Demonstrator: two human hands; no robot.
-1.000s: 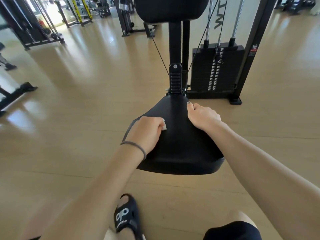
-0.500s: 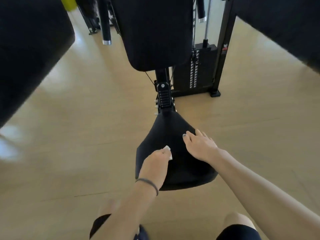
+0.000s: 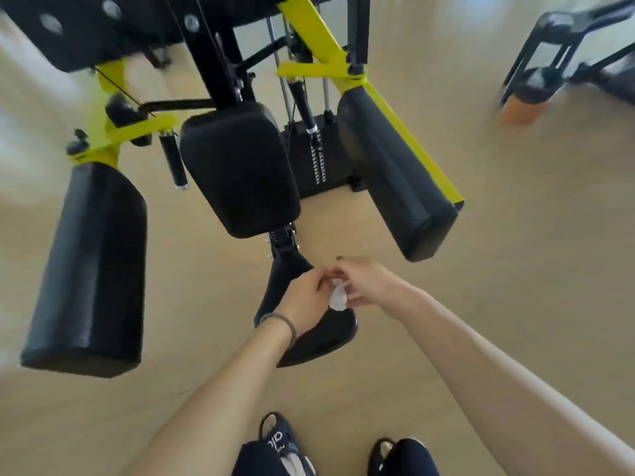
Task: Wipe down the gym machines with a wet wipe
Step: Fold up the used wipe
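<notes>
Hands: both hands meet above the black seat, the left hand (image 3: 307,297) and the right hand (image 3: 369,285) each pinching the same small white wet wipe (image 3: 337,297) between them; motion blur hides the exact lie of the fingers.
Machine: a black and yellow chest-fly machine (image 3: 323,39) fills the upper frame, standing ahead of the person.
Arm pads: the left arm pad (image 3: 92,269) hangs low on the left, well apart from the hands; the right arm pad (image 3: 395,173) slants down on the right, its lower end near the right hand, up and to the right of it.
Back pad: the back pad (image 3: 240,170) stands upright in the middle, straight ahead of and above the hands, its long axis running top to bottom.
Seat: the seat (image 3: 319,334) lies directly under the hands.
Wipe: crumpled, held off the seat.
Likely step: regripping or refolding the wipe.
Key relation: the back pad and right arm pad look nearest; either hand could reach them.
</notes>
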